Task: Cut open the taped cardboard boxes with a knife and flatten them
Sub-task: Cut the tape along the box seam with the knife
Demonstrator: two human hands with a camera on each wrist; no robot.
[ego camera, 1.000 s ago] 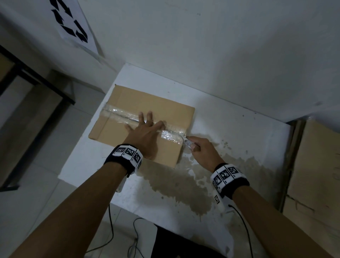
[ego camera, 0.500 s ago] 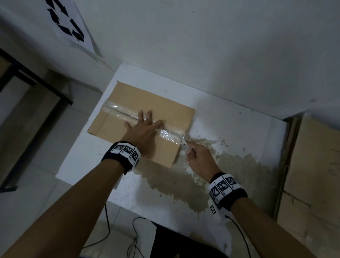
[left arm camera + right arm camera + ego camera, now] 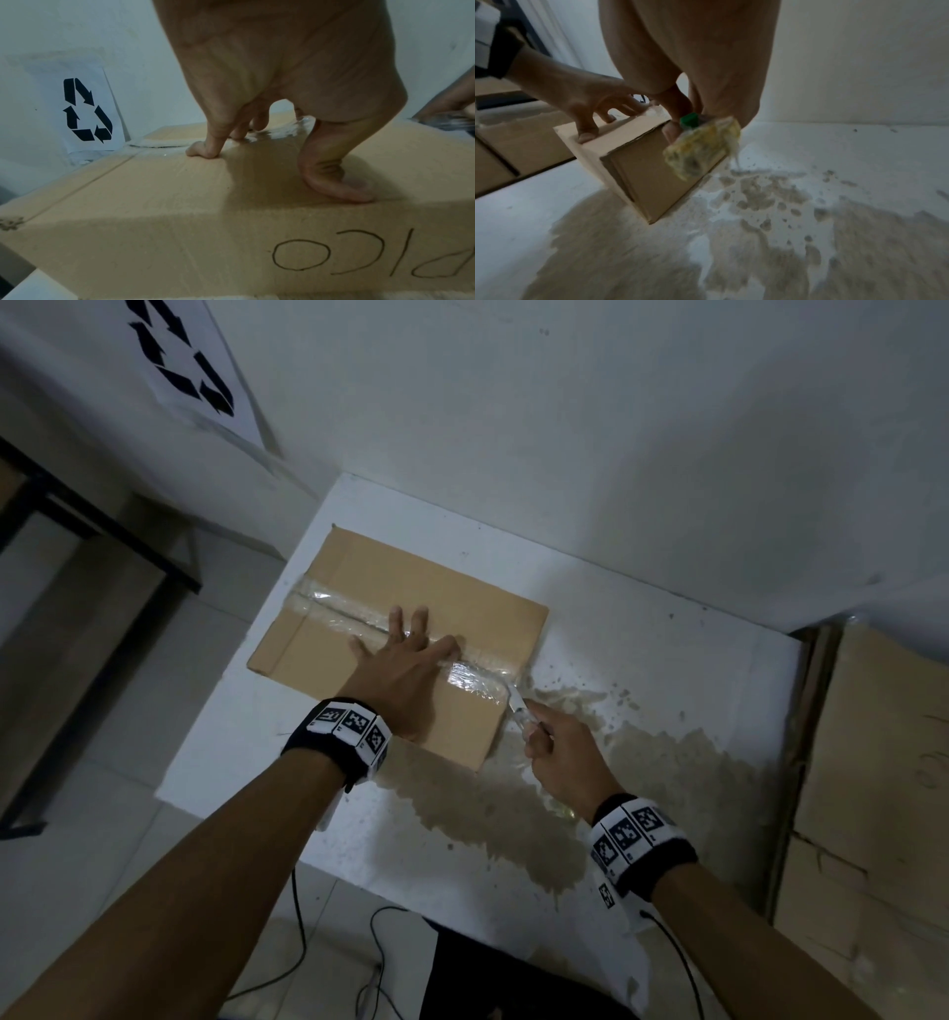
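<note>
Cardboard box (image 3: 405,629) sitting on the white desk (image 3: 642,660), near its far left corner by the wall, clear tape (image 3: 464,675) running along the top seam. Left hand (image 3: 405,675) spread flat on the lid, fingers across the tape, pinning the box down. Right hand (image 3: 560,747) curled round the knife (image 3: 516,706), blade tip at the right end of the tape seam. Best done shallow: blade kept just under the tape, low angle, drawn along the seam in one steady stroke. Worth shifting the left fingers (image 3: 205,146) off the seam first, since they lie in the blade's likely path. Firm downward pressure to stop sliding on the stained surface (image 3: 513,793).
</note>
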